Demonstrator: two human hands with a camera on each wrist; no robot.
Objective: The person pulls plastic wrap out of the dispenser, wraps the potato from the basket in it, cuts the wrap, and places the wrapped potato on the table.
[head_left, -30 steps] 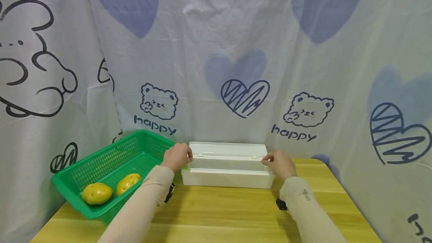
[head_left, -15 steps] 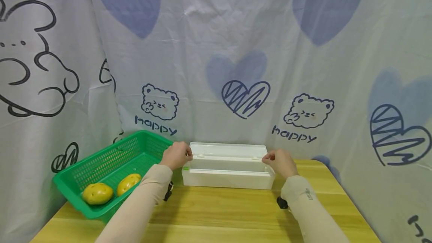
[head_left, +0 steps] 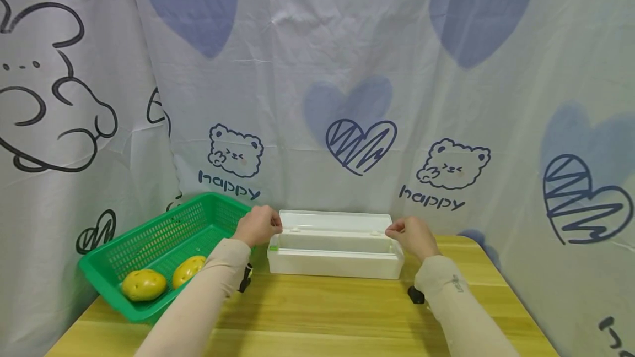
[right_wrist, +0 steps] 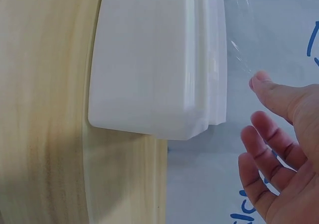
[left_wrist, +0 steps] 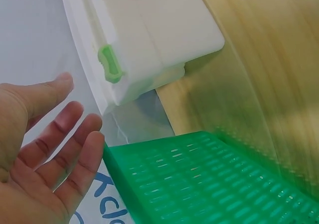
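A long white cling film dispenser (head_left: 337, 264) stands at the back of the table, its lid (head_left: 334, 219) raised behind it. A green slide cutter (left_wrist: 109, 63) sits at its left end. My left hand (head_left: 258, 226) is above the dispenser's left end, thumb and index finger pinched together. My right hand (head_left: 414, 236) pinches likewise at the right end. Clear cling film (right_wrist: 238, 54) shows as faint glossy streaks running to the right thumb; between the hands it is hardly visible. In both wrist views the index finger is hidden behind the thumb, while the other fingers are loosely bent.
Left of the dispenser, a green perforated basket (head_left: 163, 252) holds two yellow potatoes (head_left: 144, 285), partly behind the left sleeve. A patterned white curtain (head_left: 317, 98) hangs directly behind the wooden table (head_left: 322, 318). The left fingers are close to the basket's rim.
Both hands have risen slightly, keeping their pinch above the dispenser's ends. The dispenser's inside shows more plainly now. The basket and potatoes stay put.
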